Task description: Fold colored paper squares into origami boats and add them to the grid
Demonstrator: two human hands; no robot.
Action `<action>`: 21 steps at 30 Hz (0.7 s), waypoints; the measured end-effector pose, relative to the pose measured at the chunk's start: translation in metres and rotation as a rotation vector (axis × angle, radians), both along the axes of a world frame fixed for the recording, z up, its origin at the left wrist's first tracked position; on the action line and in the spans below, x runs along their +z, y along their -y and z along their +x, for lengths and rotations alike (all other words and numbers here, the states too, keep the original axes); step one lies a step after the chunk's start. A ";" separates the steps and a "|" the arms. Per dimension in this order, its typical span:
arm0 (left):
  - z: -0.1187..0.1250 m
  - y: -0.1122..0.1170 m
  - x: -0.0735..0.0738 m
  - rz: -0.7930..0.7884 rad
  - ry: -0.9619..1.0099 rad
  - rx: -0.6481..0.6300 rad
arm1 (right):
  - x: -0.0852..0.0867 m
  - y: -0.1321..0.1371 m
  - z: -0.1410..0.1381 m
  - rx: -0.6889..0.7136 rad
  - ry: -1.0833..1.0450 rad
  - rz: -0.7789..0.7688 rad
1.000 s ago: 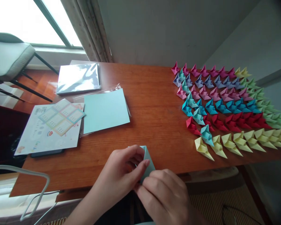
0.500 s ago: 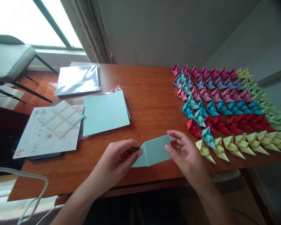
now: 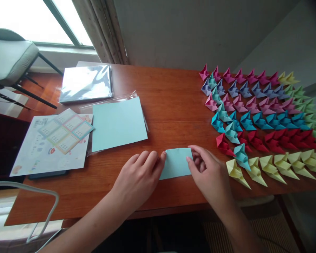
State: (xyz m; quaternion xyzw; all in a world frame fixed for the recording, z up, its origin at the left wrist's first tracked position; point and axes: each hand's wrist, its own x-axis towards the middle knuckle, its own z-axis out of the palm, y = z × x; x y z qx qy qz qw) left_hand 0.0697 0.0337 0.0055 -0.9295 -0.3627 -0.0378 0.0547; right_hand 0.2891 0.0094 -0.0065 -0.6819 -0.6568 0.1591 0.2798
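Observation:
A light blue folded paper lies flat on the wooden table near its front edge. My left hand rests palm down with its fingers stretched flat, the fingertips pressing the paper's left end. On the other side, my right hand pinches the paper's right edge between thumb and curled fingers. Just right of that hand lie rows of folded paper figures in pink, purple, blue, red, yellow and green.
A stack of light blue sheets lies in a clear sleeve left of centre, with a wrapped paper pack behind it and a printed instruction sheet further left. A grey chair stands by the window, and a white cable loop hangs at the lower left.
The paper was a small folded piece held at the table edge, then opened out and lifted, and now lies flat on the table with my left hand flattened on its left end.

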 end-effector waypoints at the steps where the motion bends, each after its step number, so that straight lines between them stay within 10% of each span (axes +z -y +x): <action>1: 0.000 0.000 0.001 0.006 -0.024 -0.005 | 0.000 0.000 0.000 -0.001 0.006 0.005; 9: 0.005 0.001 0.005 0.021 -0.145 -0.043 | -0.003 0.001 -0.002 0.096 0.054 0.169; 21: 0.008 0.002 0.008 0.059 -0.138 -0.068 | -0.006 0.016 0.010 0.616 0.144 0.364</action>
